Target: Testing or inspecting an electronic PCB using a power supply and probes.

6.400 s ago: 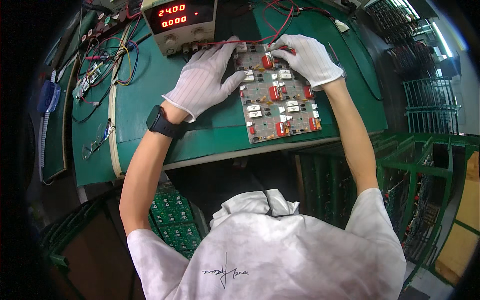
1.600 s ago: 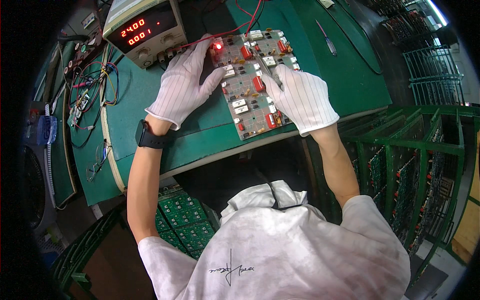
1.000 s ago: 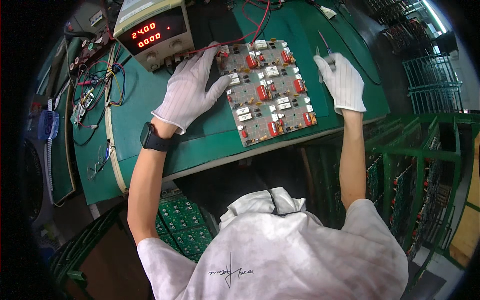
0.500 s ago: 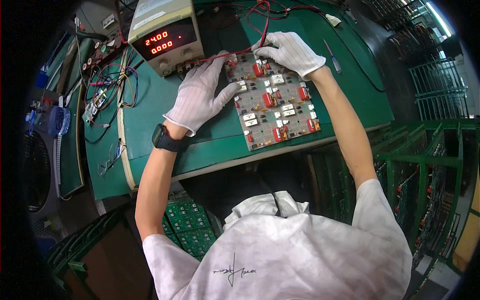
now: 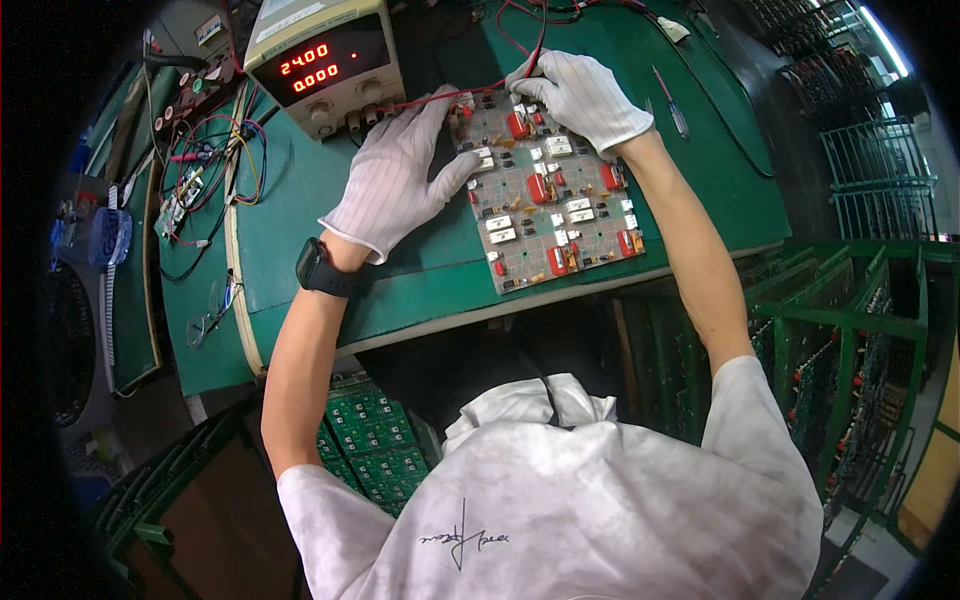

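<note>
A panel of circuit boards (image 5: 512, 187), carrying red and white components, lies on the green bench mat. My left hand (image 5: 395, 180), in a white striped glove, rests along its left edge with the fingers extended and the thumb on the board. At the far edge my right hand (image 5: 585, 98), gloved alike, has thumb and fingers pinched on the end of a wire lead; the tip is hidden by the fingers. The red wire (image 5: 541, 38) rises from there. Another red wire (image 5: 470, 91) runs from the power supply (image 5: 325, 62), passing over my left fingertips.
A screwdriver (image 5: 671, 103) lies right of the board. Tangled coloured wires (image 5: 247, 150) and a small circuit board (image 5: 180, 205) lie at left. Below the bench stand green boards (image 5: 375, 425) on the left and a green rack (image 5: 850, 325) on the right.
The view has shifted slightly. My right hand has moved a little at the board's far edge, its fingers curling more around the lead. My left hand stays beside the board.
</note>
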Action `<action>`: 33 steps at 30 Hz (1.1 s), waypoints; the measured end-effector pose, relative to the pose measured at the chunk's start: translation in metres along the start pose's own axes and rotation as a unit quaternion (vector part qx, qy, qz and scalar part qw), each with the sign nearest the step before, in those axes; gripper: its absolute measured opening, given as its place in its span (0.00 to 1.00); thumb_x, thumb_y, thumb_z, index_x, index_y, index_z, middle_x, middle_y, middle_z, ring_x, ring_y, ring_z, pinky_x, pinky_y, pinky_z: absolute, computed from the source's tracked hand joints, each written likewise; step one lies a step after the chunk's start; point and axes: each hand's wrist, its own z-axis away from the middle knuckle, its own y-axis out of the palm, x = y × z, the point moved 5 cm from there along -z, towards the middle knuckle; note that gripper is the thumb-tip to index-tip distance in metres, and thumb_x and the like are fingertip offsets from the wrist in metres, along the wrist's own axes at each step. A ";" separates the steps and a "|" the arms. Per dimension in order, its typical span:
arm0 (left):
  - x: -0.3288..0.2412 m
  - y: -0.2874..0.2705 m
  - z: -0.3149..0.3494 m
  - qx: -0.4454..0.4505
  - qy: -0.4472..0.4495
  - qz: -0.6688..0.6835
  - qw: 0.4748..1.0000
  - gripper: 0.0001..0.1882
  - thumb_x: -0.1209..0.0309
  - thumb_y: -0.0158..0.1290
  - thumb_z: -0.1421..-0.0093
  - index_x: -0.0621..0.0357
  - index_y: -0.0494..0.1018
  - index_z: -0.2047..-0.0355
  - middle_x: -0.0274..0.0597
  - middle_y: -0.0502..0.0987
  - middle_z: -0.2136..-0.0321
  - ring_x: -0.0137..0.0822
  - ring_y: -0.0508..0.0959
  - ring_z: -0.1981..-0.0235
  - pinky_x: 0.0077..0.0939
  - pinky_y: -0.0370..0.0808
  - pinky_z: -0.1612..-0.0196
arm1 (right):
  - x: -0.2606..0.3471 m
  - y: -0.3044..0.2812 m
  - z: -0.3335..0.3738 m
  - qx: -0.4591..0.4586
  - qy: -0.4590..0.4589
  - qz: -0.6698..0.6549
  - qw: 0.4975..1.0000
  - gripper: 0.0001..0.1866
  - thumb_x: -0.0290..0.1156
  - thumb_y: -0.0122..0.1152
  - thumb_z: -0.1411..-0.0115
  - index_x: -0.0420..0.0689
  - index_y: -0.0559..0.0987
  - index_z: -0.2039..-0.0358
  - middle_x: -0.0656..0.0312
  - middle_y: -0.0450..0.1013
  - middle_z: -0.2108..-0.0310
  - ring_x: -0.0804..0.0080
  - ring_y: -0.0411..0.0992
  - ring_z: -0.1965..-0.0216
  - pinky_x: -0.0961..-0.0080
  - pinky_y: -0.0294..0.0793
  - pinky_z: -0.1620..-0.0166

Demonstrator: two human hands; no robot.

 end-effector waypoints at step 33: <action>0.004 0.005 0.005 -0.012 0.006 -0.016 1.000 0.41 0.40 0.45 0.30 0.59 0.59 0.30 0.64 0.73 0.43 0.60 0.75 0.43 0.52 0.67 0.35 | 0.042 -0.047 0.055 -0.019 -0.005 -0.136 0.990 0.12 0.38 0.66 0.35 0.45 0.86 0.58 0.55 0.82 0.59 0.58 0.79 0.55 0.64 0.79 0.49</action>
